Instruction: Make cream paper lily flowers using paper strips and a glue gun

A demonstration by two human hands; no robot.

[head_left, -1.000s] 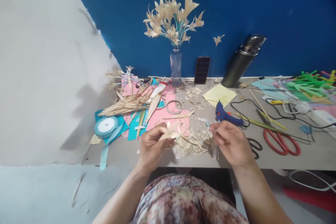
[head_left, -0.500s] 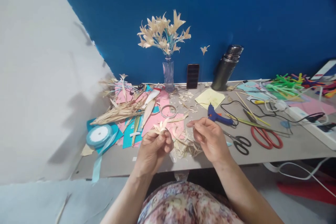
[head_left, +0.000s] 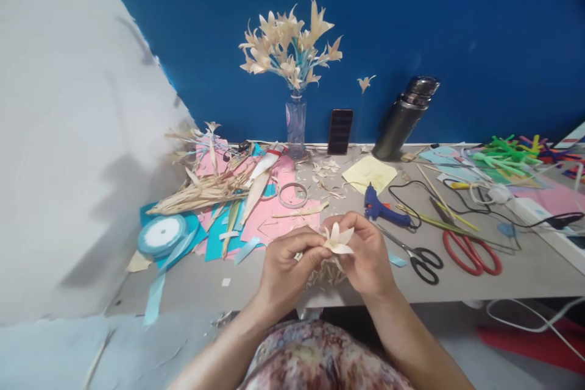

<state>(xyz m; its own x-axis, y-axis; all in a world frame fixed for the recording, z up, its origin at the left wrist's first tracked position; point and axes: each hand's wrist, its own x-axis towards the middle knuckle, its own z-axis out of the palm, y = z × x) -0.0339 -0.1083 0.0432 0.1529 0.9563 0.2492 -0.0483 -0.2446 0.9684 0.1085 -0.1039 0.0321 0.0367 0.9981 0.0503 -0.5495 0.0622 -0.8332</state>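
1. A pale flower [head_left: 339,241] is held just below and right of the frame's centre, above the surface [head_left: 201,286]. Its petals are spread upward and to the right, and its base is turned toward the lower left; the exact slant of its long axis cannot be told.
2. The flower's base is pinched by the left hand [head_left: 287,262] between thumb and forefinger. Its forearm is angled up from the bottom left.
3. The right hand [head_left: 370,259] is set close behind and beside the petals, its fingers bent inward; whether anything is gripped by it cannot be told. Its forearm is slanted up from the lower right.
4. Pale scraps [head_left: 326,274] are partly covered by the hands.
5. Black-handled scissors [head_left: 427,265] and red-handled scissors [head_left: 473,253] are laid right of centre, below a blue glue gun [head_left: 386,210].
6. A clear bottle [head_left: 296,128], upper middle, is filled with a bouquet [head_left: 290,42]; its reddish mark is too small to be read.
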